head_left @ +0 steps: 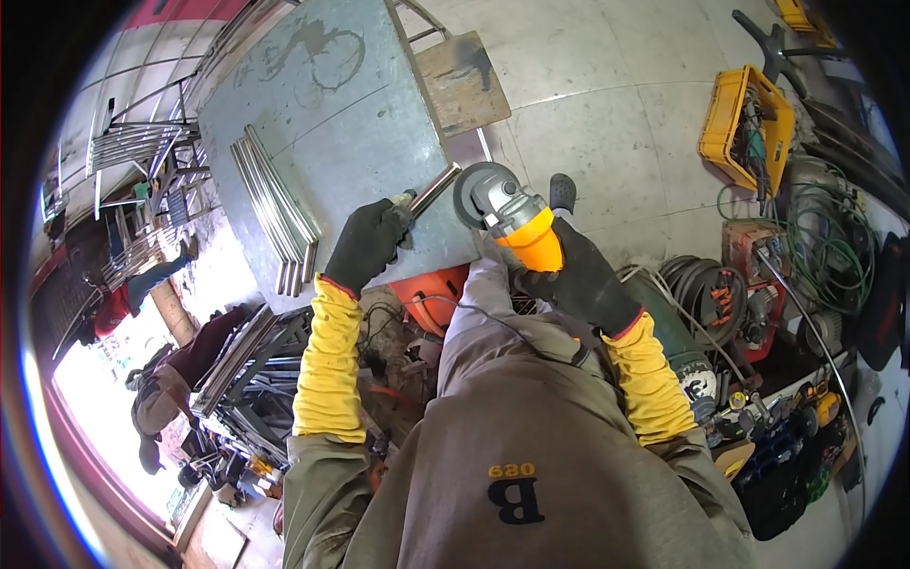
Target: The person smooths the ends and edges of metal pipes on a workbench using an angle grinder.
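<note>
My right hand (590, 281), in a dark glove with a yellow cuff, is wrapped round the body of an orange angle grinder (527, 234). The grinder's grey disc (468, 196) stands right at the end of a short shiny metal tube (434, 191). My left hand (368, 243), gloved the same way, is closed on the tube's other end and holds it slanted over the grey table (351, 123). Left of that hand, several long metal tubes (272, 204) lie side by side on the table.
A yellow crate (747, 128) with tools and cable stands on the floor at right. Hoses, a green cylinder (676, 351) and machines crowd my right side. Metal frames (251, 370) are piled at left, near two people. A cord (493, 318) crosses my lap.
</note>
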`<state>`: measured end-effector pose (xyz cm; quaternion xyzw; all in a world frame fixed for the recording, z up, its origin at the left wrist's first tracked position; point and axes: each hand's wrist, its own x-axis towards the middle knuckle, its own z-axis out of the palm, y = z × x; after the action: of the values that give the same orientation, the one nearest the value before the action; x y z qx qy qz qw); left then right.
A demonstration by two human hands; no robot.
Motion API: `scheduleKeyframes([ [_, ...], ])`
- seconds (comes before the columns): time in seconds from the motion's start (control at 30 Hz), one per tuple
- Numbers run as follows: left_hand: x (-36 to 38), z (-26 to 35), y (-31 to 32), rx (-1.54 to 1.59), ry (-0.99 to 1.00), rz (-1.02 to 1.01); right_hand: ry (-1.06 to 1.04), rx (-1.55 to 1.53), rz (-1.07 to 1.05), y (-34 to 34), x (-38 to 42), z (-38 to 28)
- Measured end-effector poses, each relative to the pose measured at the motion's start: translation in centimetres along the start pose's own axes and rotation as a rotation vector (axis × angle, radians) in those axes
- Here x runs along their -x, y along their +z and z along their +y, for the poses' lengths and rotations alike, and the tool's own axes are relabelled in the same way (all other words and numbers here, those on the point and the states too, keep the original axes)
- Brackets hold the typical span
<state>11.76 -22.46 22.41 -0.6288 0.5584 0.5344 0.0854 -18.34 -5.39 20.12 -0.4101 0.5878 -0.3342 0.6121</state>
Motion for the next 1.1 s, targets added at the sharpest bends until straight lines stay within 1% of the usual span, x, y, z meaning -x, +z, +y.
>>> scheduleKeyframes([
  [0.07, 0.2, 0.7, 0.1, -0.010, -0.038, 0.000, 0.032, 0.013, -0.018, -0.2, -0.1, -0.1],
  [0.13, 0.0, 0.4, 0.2, 0.002, -0.026, -0.003, -0.082, 0.021, -0.044, -0.2, -0.8, 0.4],
  [0.17, 0.0, 0.2, 0.2, 0.013, -0.020, -0.002, -0.082, 0.021, -0.045, -0.2, -0.8, 0.4],
  [0.23, 0.1, 0.3, 0.1, 0.007, -0.028, -0.001, 0.031, 0.012, -0.057, -0.2, -0.8, -0.2],
  [0.27, 0.0, 0.4, 0.1, 0.003, -0.031, -0.003, 0.032, 0.013, -0.058, 0.0, -0.7, 0.2],
  [0.33, -0.3, 0.1, 0.1, 0.008, -0.027, -0.007, -0.053, 0.008, 0.011, 0.4, -0.5, 1.2],
  [0.47, -0.2, 0.4, 0.0, 0.026, -0.019, -0.015, -0.109, 0.071, 0.053, 0.4, -0.3, 1.4],
  [0.53, -0.1, 0.3, -0.1, 0.014, -0.016, -0.016, 0.053, -0.008, -0.039, -0.1, -0.5, 0.0],
  [0.57, -0.2, 0.3, 0.0, 0.003, -0.010, -0.021, 0.054, -0.008, -0.038, -0.1, -0.6, -0.1],
  [0.67, -0.2, 0.5, 0.0, 0.007, -0.037, -0.021, 0.002, 0.000, -0.061, -0.3, -0.8, -0.1],
  [0.73, 0.0, 0.7, 0.0, 0.010, -0.028, -0.018, 0.018, 0.033, -0.003, 0.0, -0.7, 0.3],
  [0.97, 0.1, 0.6, 0.2, 0.009, 0.009, -0.008, -0.024, 0.082, 0.045, 0.2, -0.3, 1.0],
  [1.03, -0.2, 0.4, 0.1, 0.008, -0.001, -0.015, -0.121, 0.076, 0.035, 0.1, -1.0, 0.4],
  [1.1, -0.1, 0.5, 0.1, 0.009, -0.013, -0.021, -0.092, 0.063, 0.025, 0.0, -1.0, 0.2],
])
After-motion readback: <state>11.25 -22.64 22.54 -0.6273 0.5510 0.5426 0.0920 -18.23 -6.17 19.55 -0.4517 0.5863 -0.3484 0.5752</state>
